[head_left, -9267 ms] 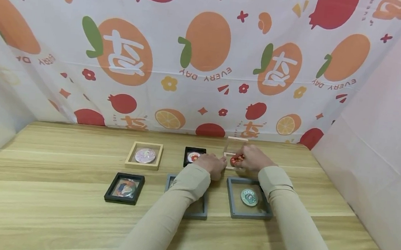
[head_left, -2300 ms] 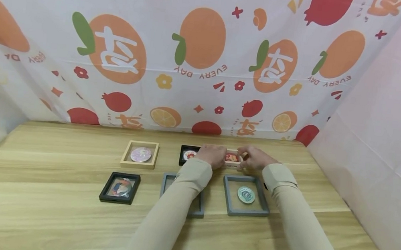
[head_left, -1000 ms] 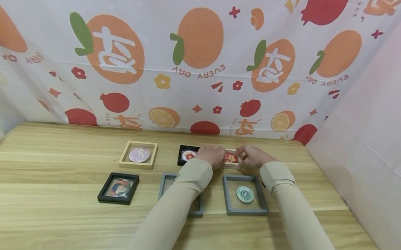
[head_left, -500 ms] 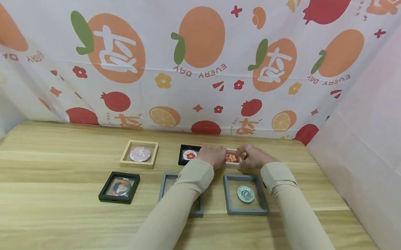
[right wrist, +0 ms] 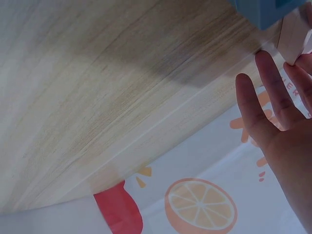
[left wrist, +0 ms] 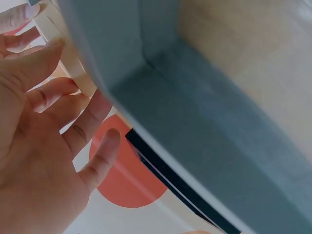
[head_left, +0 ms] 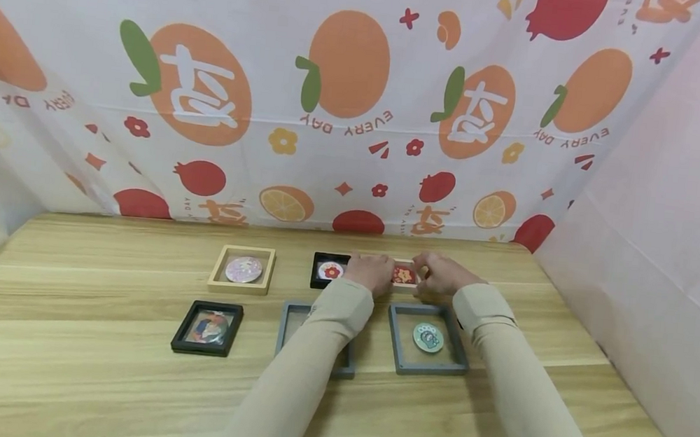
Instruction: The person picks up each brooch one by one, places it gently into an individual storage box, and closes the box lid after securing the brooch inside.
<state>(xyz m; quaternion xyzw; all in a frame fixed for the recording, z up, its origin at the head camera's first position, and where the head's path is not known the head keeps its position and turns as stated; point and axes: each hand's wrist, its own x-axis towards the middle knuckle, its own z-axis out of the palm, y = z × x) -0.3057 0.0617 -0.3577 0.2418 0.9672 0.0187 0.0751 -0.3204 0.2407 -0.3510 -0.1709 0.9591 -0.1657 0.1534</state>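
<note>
A small pale frame holding a red and yellow badge lies near the table's back edge, its clear cover down. At its left side is my left hand, thumb and fingertips on the frame's edge. My right hand grips the opposite side. In the left wrist view, the left hand has its thumb against the pale frame. The right wrist view shows the right hand with some fingers stretched out and others at the pale frame's corner; the rest is cut off.
Near the hands lie a black frame with a flower badge, a grey frame partly under the left forearm, and a grey frame with a green badge. Leftward are a wooden frame and another black frame. A patterned curtain hangs behind.
Earlier the pale frame's cover stood raised while my right hand held the red badge inside it. The cover then came down, with both hands at its sides. Lately the hands have barely moved.
</note>
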